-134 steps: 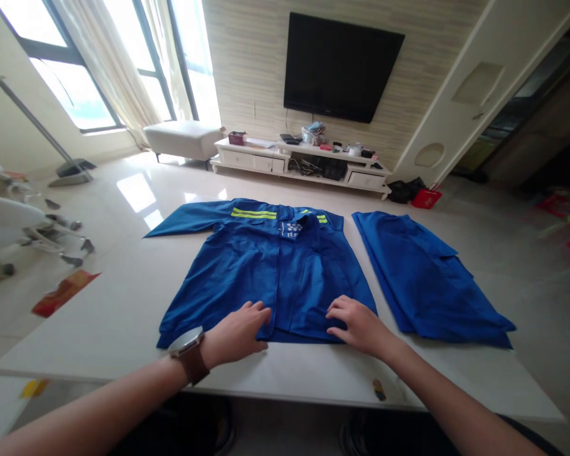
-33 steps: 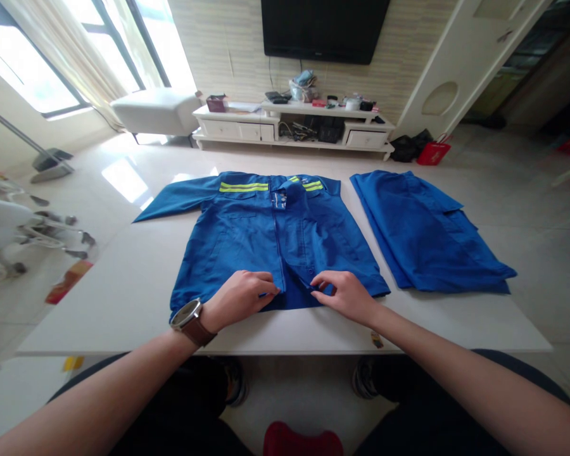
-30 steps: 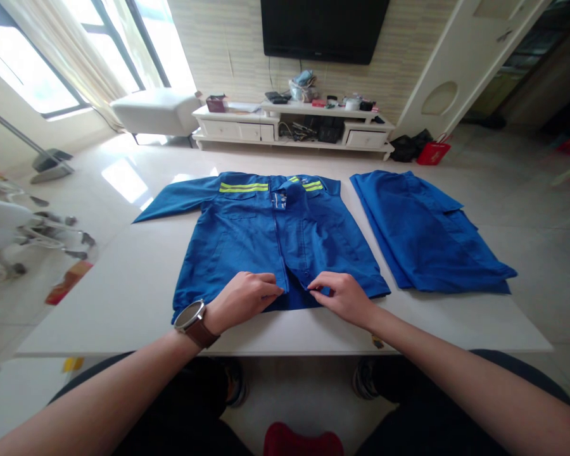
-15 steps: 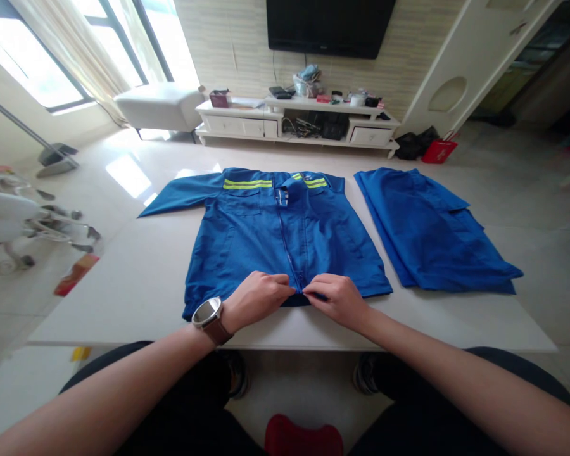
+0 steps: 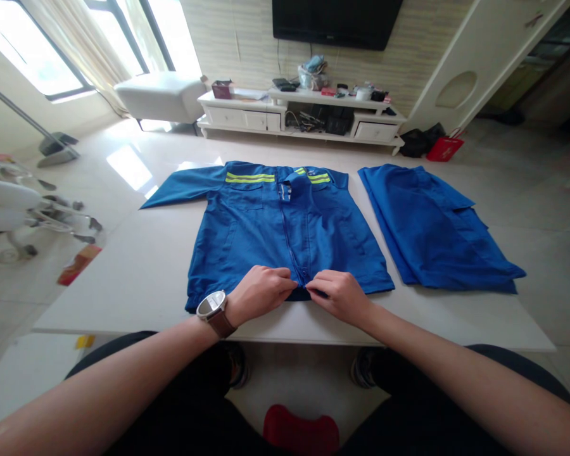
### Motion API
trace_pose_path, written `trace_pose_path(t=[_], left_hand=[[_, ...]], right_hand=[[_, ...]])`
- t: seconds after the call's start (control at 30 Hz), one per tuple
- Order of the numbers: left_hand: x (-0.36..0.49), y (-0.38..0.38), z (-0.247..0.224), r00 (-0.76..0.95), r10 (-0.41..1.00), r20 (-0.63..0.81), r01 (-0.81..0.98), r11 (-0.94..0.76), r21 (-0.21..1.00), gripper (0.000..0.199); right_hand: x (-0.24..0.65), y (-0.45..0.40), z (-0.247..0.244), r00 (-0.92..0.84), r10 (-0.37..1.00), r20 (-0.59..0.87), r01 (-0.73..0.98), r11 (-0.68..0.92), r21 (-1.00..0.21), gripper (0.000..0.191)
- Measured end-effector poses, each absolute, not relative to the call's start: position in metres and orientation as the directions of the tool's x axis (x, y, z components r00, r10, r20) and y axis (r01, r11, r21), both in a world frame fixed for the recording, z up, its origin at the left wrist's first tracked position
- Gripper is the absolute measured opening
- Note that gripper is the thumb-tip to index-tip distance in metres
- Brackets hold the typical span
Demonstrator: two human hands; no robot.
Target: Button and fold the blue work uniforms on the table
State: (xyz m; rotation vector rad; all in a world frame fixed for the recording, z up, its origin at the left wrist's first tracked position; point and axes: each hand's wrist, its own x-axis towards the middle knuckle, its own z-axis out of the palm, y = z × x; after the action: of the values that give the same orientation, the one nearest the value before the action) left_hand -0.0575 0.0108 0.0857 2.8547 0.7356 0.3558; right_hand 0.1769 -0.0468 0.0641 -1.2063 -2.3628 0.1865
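Note:
A blue work jacket point(image 5: 251, 234) with yellow reflective stripes lies spread on the white table point(image 5: 137, 272), its collar end away from me. One sleeve stretches out to the left. At the hem, where the front zipper point(image 5: 289, 240) ends, both hands pinch the fabric. My left hand point(image 5: 261, 292), with a watch on its wrist, is closed on the hem left of the zipper. Just right of it, my right hand point(image 5: 339, 294) is closed on the other front edge. The fingertips almost meet and cover the zipper's bottom end.
Folded blue cloth point(image 5: 441, 234) lies on the table to the right of the jacket. A red stool point(image 5: 301, 430) shows below, between my legs. Beyond the table stand a white TV cabinet point(image 5: 242, 118) and a pale ottoman point(image 5: 164, 95). A red bag point(image 5: 445, 149) sits on the floor.
The view has shifted slightly. Both hands stay pinched at the jacket's hem, with hardly any movement against the fabric.

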Motion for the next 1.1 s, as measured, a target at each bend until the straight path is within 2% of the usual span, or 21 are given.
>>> trace_pose_path(t=[0.3, 0.5, 0.8, 1.1], left_hand=[[-0.0566, 0.01, 0.0853, 0.855, 0.485, 0.183, 0.45, -0.87, 0.203, 0.034], [-0.0552, 0.0087, 0.0877, 0.856, 0.493, 0.155, 0.463, -0.865, 0.195, 0.031], [-0.0517, 0.0072, 0.0865, 0.837, 0.534, 0.116, 0.495, -0.831, 0.254, 0.026], [-0.0509, 0.0072, 0.0816, 0.85, 0.509, 0.138, 0.472, -0.851, 0.231, 0.029]], right_hand=[[0.1775, -0.047, 0.0612, -0.491, 0.793, 0.361, 0.724, 0.602, -0.337, 0.016], [0.1765, -0.0479, 0.0602, -0.505, 0.784, 0.361, 0.735, 0.61, -0.297, 0.018], [0.1729, -0.0498, 0.0608, -0.565, 0.715, 0.412, 0.747, 0.655, -0.112, 0.027], [0.1705, -0.0496, 0.0633, -0.587, 0.683, 0.435, 0.751, 0.66, -0.025, 0.033]])
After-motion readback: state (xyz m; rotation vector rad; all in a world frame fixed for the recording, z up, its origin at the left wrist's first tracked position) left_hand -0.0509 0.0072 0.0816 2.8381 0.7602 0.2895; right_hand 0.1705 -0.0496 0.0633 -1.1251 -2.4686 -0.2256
